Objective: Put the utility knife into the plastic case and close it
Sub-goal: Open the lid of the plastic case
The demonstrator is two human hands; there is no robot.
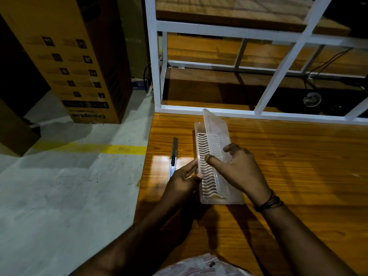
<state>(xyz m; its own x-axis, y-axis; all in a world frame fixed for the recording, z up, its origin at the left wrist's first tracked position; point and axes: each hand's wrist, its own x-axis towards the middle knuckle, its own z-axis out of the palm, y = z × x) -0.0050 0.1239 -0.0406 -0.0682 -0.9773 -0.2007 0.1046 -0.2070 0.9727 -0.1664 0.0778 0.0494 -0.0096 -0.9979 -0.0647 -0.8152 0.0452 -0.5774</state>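
Note:
A clear plastic case (pixel 217 136) lies on the wooden table (pixel 298 166) with its lid standing partly raised. Inside it sits a white ribbed tray. My left hand (pixel 183 180) grips the case's left long edge near the middle. My right hand (pixel 239 168) holds the case from the right, thumb pressed on the ribbed tray. The utility knife (pixel 173 154), slim, grey and black, lies on the table just left of the case, pointing away from me. Its near end is hidden behind my left hand.
The table's left edge runs close beside the knife, with grey floor and a yellow line (pixel 111 149) beyond. A white metal frame (pixel 219 111) borders the table's far side. Tall cardboard boxes (pixel 79 62) stand on the floor at the left.

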